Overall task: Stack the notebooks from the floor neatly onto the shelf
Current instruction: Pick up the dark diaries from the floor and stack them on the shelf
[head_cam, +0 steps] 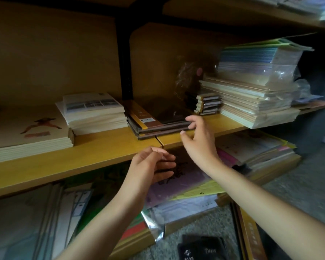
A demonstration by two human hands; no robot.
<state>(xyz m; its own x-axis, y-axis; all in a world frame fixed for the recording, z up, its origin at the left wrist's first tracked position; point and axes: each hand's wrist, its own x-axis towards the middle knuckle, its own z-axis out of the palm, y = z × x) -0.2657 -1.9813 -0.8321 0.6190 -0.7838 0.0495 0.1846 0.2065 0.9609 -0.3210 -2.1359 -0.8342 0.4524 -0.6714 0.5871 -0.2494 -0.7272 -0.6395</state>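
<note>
A low stack of dark brown notebooks (154, 120) with yellow spines lies on the yellow wooden shelf (105, 147), near its front edge. My right hand (197, 136) is at the stack's right front corner, fingertips touching its edge and thumb spread below, gripping nothing. My left hand (150, 164) hovers in front of the shelf's edge, below the stack, fingers loosely curled and holding nothing. On the grey floor at the bottom lie dark notebooks (203, 248), one marked "Diary".
White booklets (96, 111) sit left of the brown stack, and a flat cream pile (26, 136) lies farther left. Small notebooks (207, 104) and tall wrapped piles (251, 87) fill the shelf's right. Below the shelf lie purple and yellow packs (186, 184).
</note>
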